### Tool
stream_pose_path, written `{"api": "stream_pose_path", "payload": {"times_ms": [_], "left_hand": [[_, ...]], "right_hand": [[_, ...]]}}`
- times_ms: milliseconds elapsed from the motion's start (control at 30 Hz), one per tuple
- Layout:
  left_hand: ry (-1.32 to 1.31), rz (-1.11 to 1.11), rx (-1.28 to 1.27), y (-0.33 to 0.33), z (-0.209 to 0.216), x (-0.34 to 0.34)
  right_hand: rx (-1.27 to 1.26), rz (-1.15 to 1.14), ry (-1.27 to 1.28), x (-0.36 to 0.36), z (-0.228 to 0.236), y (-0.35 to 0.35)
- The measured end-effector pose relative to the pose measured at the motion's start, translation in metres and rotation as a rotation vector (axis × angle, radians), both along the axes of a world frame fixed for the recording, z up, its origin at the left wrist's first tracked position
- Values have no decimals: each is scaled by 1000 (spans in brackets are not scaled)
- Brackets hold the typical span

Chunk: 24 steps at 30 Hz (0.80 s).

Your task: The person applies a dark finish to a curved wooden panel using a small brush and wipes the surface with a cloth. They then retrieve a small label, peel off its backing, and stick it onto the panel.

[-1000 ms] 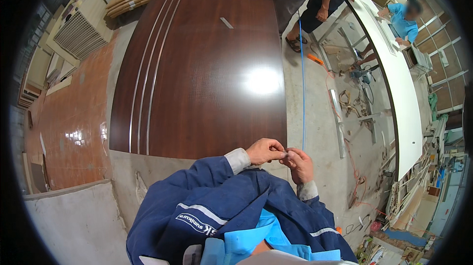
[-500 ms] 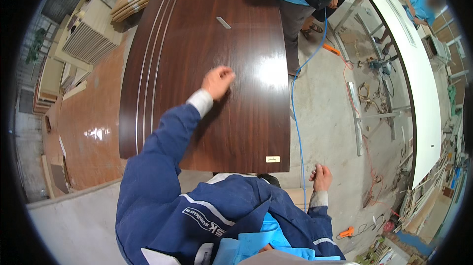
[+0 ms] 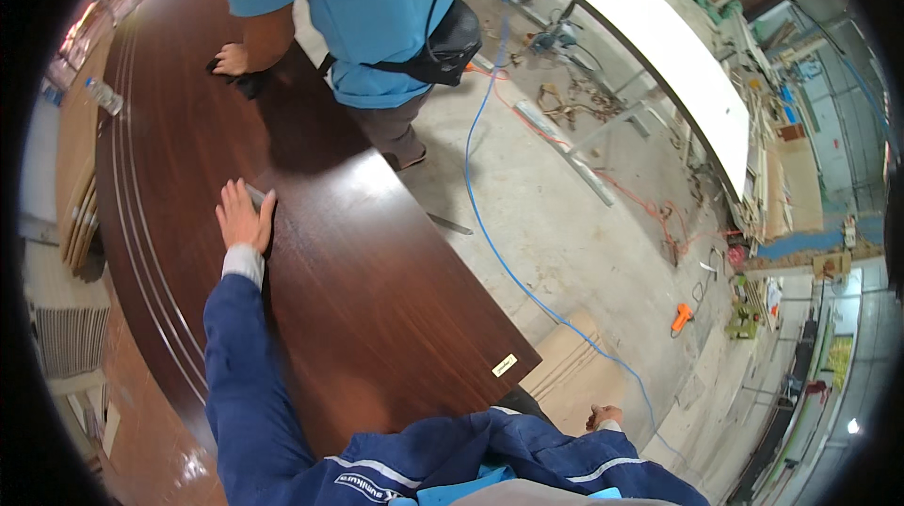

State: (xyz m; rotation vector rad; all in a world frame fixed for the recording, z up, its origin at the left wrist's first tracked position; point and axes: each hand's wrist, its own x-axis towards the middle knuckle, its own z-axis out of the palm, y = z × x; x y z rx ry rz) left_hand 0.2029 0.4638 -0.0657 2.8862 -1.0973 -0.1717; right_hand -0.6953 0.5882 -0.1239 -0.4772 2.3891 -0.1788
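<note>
a: workshop floor, seen from above. the person's left hand [image 3: 243, 216] lies flat and open on the dark brown door panel [image 3: 311, 252], fingers together, its fingertips touching a small grey flat piece [image 3: 256, 193] on the wood. it grips nothing.

b: and the right hand [image 3: 603, 417]?

a: low by the person's side, off the panel near its front corner, over the concrete floor [image 3: 565, 224]. fingers look loosely curled; whether it holds anything cannot be told.

b: where does the panel sit?

a: it runs from the person's waist away toward a co-worker in a light blue shirt [image 3: 363, 7], whose hand [image 3: 231, 59] rests on the far end. a small pale label [image 3: 505, 365] is stuck near the front corner. a clear bottle [image 3: 104, 96] stands at the left edge.

b: risks?

a: likely the glossy finish: dragging the grey piece under a pressing palm could scratch it. a blue hose [image 3: 490, 224] snakes across the floor just beside the panel's right edge, with an orange cable [image 3: 612, 181] further off; either could catch a foot. with two people leaning on the same panel, an uneven push might shift it and tip the bottle.
</note>
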Motion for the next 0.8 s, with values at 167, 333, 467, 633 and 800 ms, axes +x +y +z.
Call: {"api": "stream_pose_path", "payload": {"times_ms": [167, 333, 467, 633, 800], "left_hand": [[-55, -54, 80, 51, 7, -65], [-116, -36, 107, 121, 21, -149], [-168, -68, 65, 190, 16, -198], [-174, -126, 65, 256, 27, -246], [-152, -177, 161, 270, 37, -266]], "right_hand": [[-13, 95, -25, -17, 1, -3], [-112, -9, -82, -47, -27, -11], [190, 346, 52, -67, -55, 1], [417, 888, 256, -106, -93, 31], [628, 918, 108, -173, -142, 66]]}}
